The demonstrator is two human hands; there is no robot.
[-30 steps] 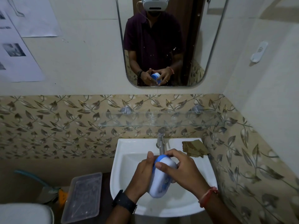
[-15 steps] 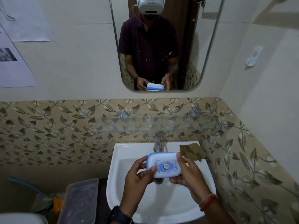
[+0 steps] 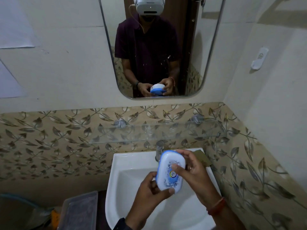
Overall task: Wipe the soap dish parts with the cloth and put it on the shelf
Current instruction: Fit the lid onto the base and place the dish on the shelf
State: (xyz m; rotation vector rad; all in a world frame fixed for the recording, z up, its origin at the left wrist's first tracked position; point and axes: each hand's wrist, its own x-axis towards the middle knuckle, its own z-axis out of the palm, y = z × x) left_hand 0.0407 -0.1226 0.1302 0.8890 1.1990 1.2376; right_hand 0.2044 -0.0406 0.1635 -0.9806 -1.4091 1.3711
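A white soap dish (image 3: pixel 169 173) with a blue rim and a printed lid hangs over the sink, closed and standing on its long axis. My left hand (image 3: pixel 149 195) grips its lower left edge, thumb at the bottom. My right hand (image 3: pixel 194 175) holds its right side, with the thumb pressed on the lid's middle. A brown cloth (image 3: pixel 201 157) lies on the sink's back right corner, partly hidden behind my right hand. The clear glass shelf (image 3: pixel 166 131) runs along the tiled wall above the tap.
The white sink (image 3: pixel 126 165) sits below my hands, with a chrome tap (image 3: pixel 159 150) at its back. A clear plastic box (image 3: pixel 79 211) stands to the left of the sink. A mirror (image 3: pixel 196 47) hangs above the shelf, and a wall closes in on the right.
The soap dish has turned from lying flat and crosswise to standing lengthwise, lid toward me. My right thumb has moved onto the lid and my left hand has shifted to the lower edge.
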